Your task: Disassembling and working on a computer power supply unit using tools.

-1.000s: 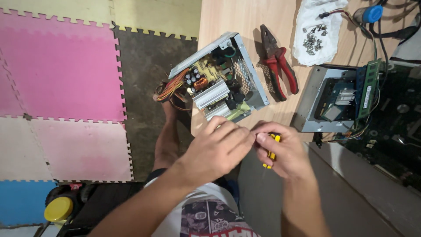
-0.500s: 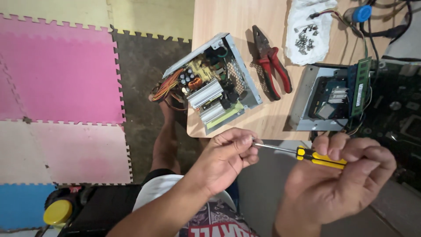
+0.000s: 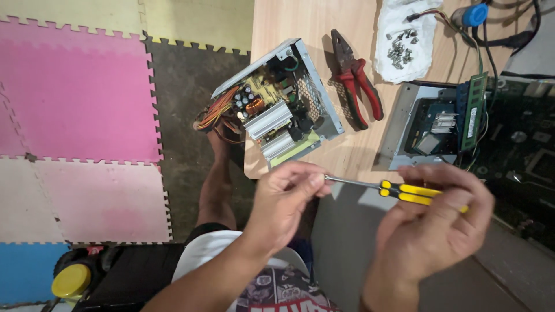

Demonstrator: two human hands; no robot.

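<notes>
Two hands share one screwdriver below the surface edge: our right hand wraps its yellow-and-black handle, our left hand pinches the metal tip. Beyond them on the surface we see an open power supply box, red pliers and a white cloth holding screws.

Open power supply on the wooden counter, red pliers beside it. Screws on white cloth. Foam floor mats to the left.
</notes>
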